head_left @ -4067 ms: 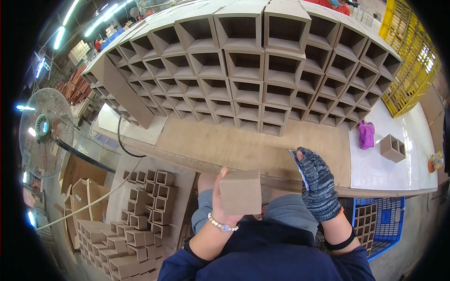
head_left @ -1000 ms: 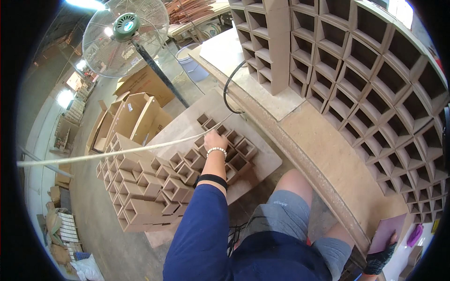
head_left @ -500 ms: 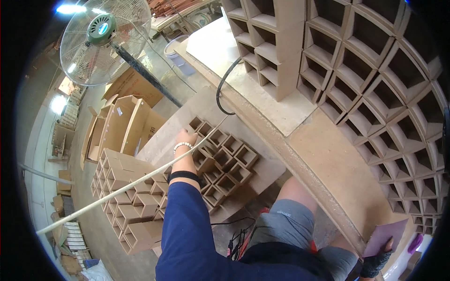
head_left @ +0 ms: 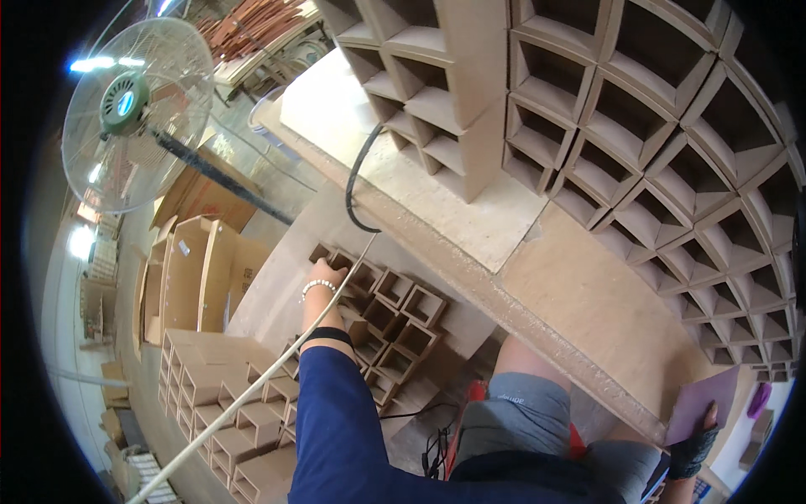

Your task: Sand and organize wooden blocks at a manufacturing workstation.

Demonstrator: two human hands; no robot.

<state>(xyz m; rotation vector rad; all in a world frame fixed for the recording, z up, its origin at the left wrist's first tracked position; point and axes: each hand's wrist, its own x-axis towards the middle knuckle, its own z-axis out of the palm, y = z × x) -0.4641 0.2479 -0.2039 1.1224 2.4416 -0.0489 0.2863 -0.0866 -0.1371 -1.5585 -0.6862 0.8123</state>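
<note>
My left hand point(head_left: 324, 274) reaches out over a low board and is closed, fingers bent round the edge of a small brown open box point(head_left: 319, 252) at the far left of a group. Several similar square box frames point(head_left: 416, 340) stand together to the right of that hand. Low at the right, my right hand point(head_left: 695, 449), in a dark wrist wrap, pinches a flat purplish sheet point(head_left: 701, 405) that looks like sandpaper. The sheet is upright beside the bench edge.
Tall stacks of box frames point(head_left: 550, 71) stand on the wooden workbench point(head_left: 604, 286). More boxes point(head_left: 210, 357) are piled at the left. A pale hose point(head_left: 252, 391) crosses beside my left arm. A pedestal fan point(head_left: 126, 105) and a cardboard carton point(head_left: 201, 260) stand farther back.
The view has shifted, so the fan and boxes sit farther left. My left hand stays near the far box, its fingers now over the edge. The right hand still holds the sheet.
</note>
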